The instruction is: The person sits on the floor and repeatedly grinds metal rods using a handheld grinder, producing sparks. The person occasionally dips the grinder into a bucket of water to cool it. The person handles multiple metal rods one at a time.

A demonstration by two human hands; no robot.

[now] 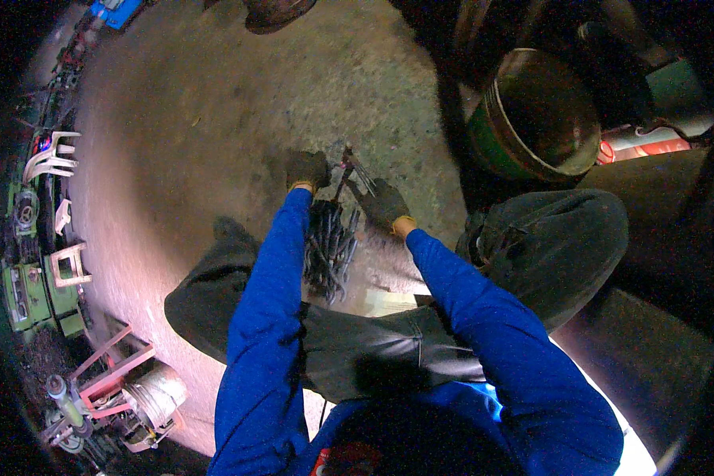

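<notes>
Both my hands wear dark gloves with yellowish cuffs and are held close together over the concrete floor. My left hand (308,169) is closed beside the upper end of a dark metal rod (343,181); what its fingers hold is hidden. To the right, my right hand (387,204) is closed round thin metal rods (361,173) that slant up and left, their far end meeting the dark rod's tip. Just below the hands, between my legs, lies a pile of dark metal rods (329,250).
A large green metal drum (496,131) stands at the upper right. White plastic chairs (54,155), green machinery (28,293) and a reddish metal frame (115,373) beside a pale bucket (155,394) line the left. Another round dark container (278,14) sits at the top edge.
</notes>
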